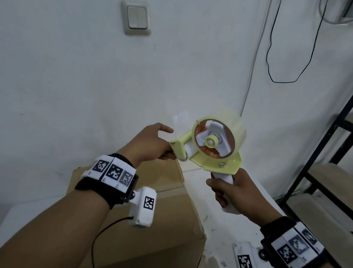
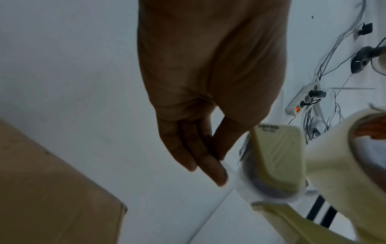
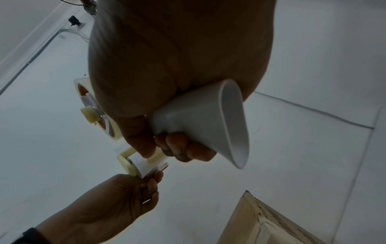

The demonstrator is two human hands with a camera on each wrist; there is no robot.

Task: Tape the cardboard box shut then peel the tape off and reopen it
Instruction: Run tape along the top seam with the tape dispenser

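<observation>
A cardboard box [image 1: 135, 221] sits flaps-down on a white table [image 1: 227, 203] (scuffed and stained) against a white wall [image 1: 60, 71]. Above the box, the right hand [image 1: 233, 193] is wrapped around the handle of a yellow tape dispenser [image 1: 210, 145], while the left hand [image 1: 149, 142] pinches the clear tape end at its roller. A light switch [image 1: 136, 17] hangs high above the box; black shelving [image 1: 339, 151] stands to its right.

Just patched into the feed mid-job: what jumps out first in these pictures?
The pale yellow tape dispenser held up mid-air in front of the white wall, with the right hand wrapped round its white grip. The left hand is at its front roller, fingers pinching the loose tape end. Below sits the cardboard box on the white table.
</observation>
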